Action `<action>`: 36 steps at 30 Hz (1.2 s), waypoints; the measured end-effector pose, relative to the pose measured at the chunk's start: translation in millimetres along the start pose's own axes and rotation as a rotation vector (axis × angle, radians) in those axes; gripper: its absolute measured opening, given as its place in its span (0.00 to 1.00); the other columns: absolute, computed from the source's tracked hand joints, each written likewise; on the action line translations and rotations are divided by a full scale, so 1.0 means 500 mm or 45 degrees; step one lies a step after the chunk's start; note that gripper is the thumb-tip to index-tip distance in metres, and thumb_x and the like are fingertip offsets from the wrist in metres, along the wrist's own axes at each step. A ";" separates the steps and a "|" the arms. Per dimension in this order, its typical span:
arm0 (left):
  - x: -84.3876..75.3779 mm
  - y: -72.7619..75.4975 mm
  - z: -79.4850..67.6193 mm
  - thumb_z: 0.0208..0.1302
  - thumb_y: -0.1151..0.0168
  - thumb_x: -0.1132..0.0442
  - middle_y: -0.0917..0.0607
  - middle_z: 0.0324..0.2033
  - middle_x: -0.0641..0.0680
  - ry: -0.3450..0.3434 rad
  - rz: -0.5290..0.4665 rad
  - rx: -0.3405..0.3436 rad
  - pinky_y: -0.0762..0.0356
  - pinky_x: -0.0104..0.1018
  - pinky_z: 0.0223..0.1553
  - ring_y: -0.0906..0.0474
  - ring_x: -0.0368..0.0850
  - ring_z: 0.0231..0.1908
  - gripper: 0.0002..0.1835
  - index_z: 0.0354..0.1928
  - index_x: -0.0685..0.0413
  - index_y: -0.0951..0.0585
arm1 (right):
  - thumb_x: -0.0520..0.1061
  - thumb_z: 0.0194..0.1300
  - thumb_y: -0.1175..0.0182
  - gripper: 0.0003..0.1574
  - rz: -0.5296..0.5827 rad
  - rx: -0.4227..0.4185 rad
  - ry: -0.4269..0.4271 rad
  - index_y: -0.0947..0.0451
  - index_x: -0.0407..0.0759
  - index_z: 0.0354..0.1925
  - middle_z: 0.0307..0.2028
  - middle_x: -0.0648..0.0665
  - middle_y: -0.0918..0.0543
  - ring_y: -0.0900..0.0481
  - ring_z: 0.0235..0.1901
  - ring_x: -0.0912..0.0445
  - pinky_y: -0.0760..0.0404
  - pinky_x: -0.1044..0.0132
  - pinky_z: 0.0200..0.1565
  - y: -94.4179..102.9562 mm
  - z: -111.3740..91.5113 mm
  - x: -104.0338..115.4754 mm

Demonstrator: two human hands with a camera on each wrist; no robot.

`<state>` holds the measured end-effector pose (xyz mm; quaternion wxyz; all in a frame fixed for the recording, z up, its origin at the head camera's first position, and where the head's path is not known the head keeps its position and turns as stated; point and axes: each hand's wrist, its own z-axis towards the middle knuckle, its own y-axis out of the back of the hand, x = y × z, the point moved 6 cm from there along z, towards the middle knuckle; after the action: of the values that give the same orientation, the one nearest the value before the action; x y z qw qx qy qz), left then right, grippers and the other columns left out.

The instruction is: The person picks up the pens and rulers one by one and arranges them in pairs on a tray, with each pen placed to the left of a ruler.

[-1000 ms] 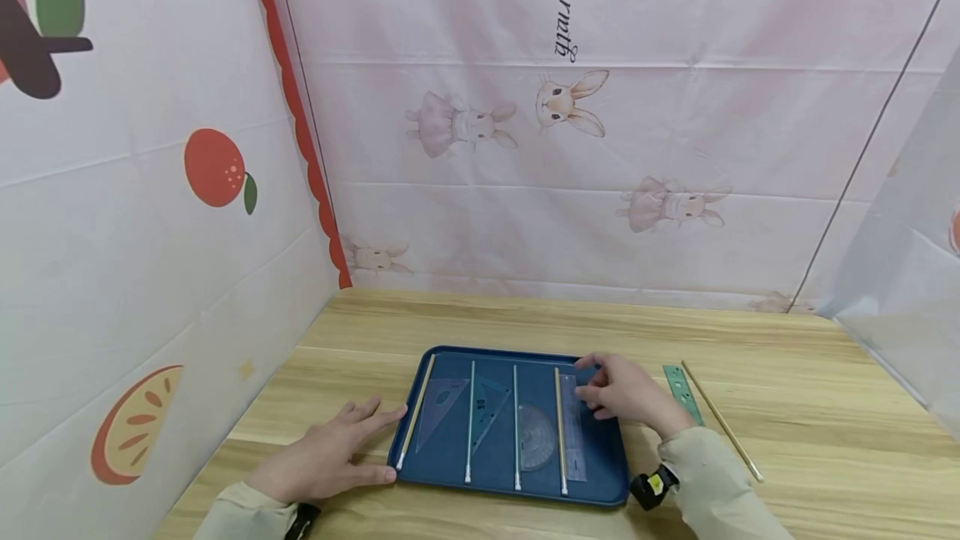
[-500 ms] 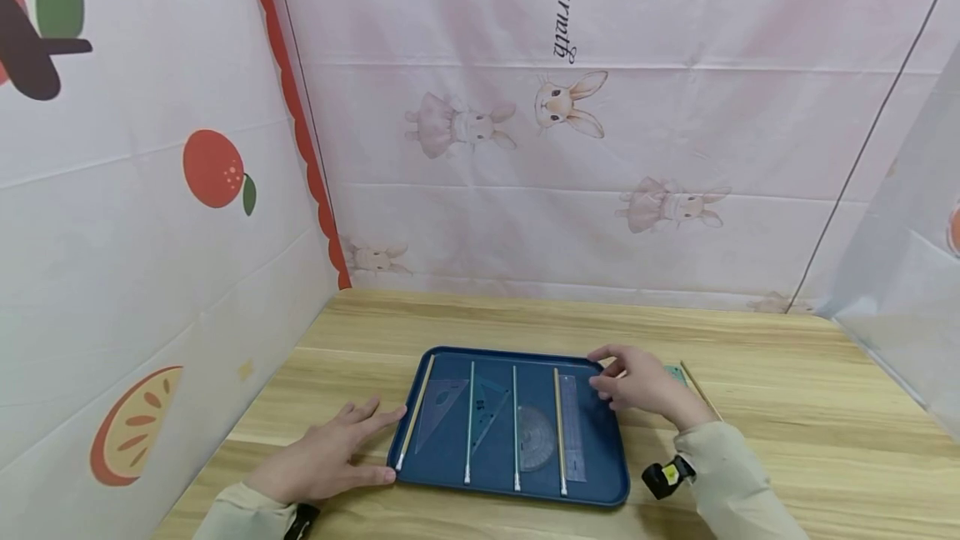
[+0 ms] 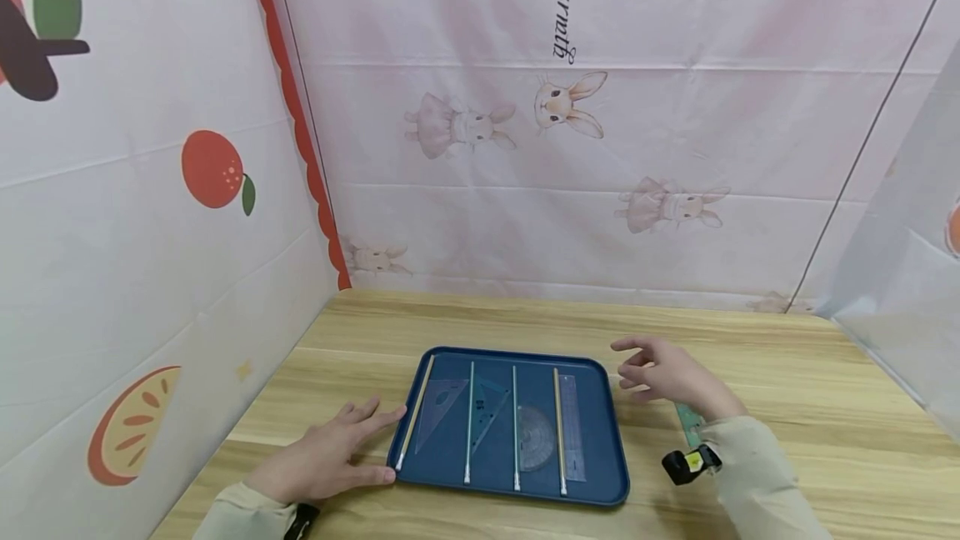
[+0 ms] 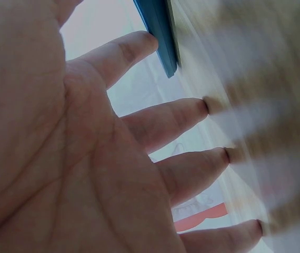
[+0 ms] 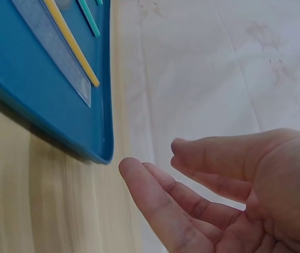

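Observation:
On the table lies a blue tray (image 3: 600, 432). In it, several thin pencils stand apart as dividers between a clear set square (image 3: 438, 411), a teal set square (image 3: 489, 411), a clear protractor (image 3: 537, 438) and a clear ruler (image 3: 572, 432). The yellow pencil (image 3: 560, 432) lies along the ruler's left side. My left hand (image 3: 330, 452), fingers spread, touches the tray's left edge with index finger and thumb. Off the tray's upper right corner, my right hand (image 3: 671, 377) hovers with loosely bent fingers and nothing between them. A green ruler (image 3: 688, 425) is partly hidden beneath the right arm.
The wooden table (image 3: 465, 315) ends at a rabbit-print cloth (image 3: 675, 257) behind and a fruit-print cloth (image 3: 202, 290) at the left. A black wrist strap with a camera (image 3: 690, 465) sits on the right wrist.
My right hand has drawn away from above the ruler in the tray, rightward past the tray's edge, and now covers more of the green ruler. My left hand and the tray have stayed put.

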<state>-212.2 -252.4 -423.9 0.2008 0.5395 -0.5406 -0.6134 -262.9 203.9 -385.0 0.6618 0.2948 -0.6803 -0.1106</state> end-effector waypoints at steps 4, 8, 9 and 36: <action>0.001 0.000 0.001 0.66 0.28 0.35 0.38 0.81 0.72 0.008 -0.001 0.006 0.43 0.93 0.60 0.46 0.85 0.78 0.48 0.83 0.40 0.34 | 0.35 0.81 0.44 0.32 0.011 -0.007 -0.018 0.36 0.27 0.77 0.56 0.24 0.19 0.10 0.51 0.39 0.08 0.49 0.49 0.018 -0.002 -0.009; 0.002 0.000 0.002 0.66 0.28 0.35 0.38 0.81 0.72 0.009 -0.001 0.007 0.43 0.93 0.60 0.46 0.85 0.78 0.48 0.83 0.40 0.34 | 0.36 0.80 0.44 0.33 0.011 0.001 -0.031 0.37 0.27 0.77 0.58 0.23 0.20 0.11 0.52 0.39 0.08 0.49 0.50 0.034 -0.006 -0.015; 0.002 0.000 0.002 0.66 0.28 0.36 0.38 0.81 0.72 0.010 -0.001 0.006 0.43 0.93 0.60 0.46 0.85 0.78 0.48 0.83 0.40 0.34 | 0.36 0.80 0.44 0.34 0.013 0.006 -0.034 0.38 0.26 0.78 0.58 0.23 0.20 0.11 0.52 0.39 0.09 0.49 0.50 0.037 -0.008 -0.016; 0.008 -0.004 0.002 0.65 0.29 0.33 0.38 0.81 0.72 0.001 -0.009 0.004 0.45 0.94 0.59 0.46 0.85 0.78 0.48 0.83 0.39 0.34 | 0.37 0.81 0.45 0.30 -0.061 -0.050 -0.117 0.36 0.19 0.71 0.38 0.40 0.15 0.16 0.33 0.56 0.12 0.65 0.34 0.133 -0.037 -0.116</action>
<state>-214.0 -254.5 -427.5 0.1977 0.5420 -0.5397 -0.6131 -265.0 293.4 -395.8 0.6328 0.2925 -0.7005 -0.1530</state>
